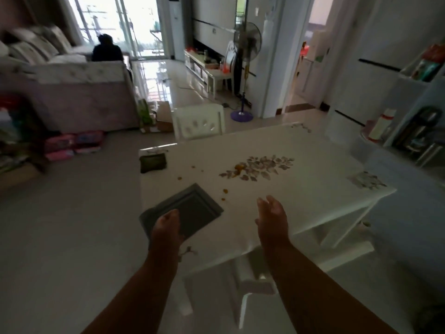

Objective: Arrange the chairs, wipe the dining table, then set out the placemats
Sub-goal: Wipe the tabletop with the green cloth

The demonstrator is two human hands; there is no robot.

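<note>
1. While the left hand lies on the near end of the stack of grey placemats, its fingers are flat on the top mat; whether they curl under the edge cannot be told.
2. Beside it, the right hand hovers over the dining table with fingers spread apart and nothing in it.
3. Under the left hand, the placemats rest at the table's near corner, turned at an angle to its edges.
4. Just beyond the placemats and between the two hands, small orange-brown crumbs dot the white top.
5. Farther out from the right hand, a larger orange spill sits on the printed flower pattern in the middle.
6. Beyond the left hand, a dark green cloth lies near the far corner.
7. Past that, a white chair stands against the table's far edge.
8. Below the right forearm, another white chair sits tucked under the near edge.
</note>
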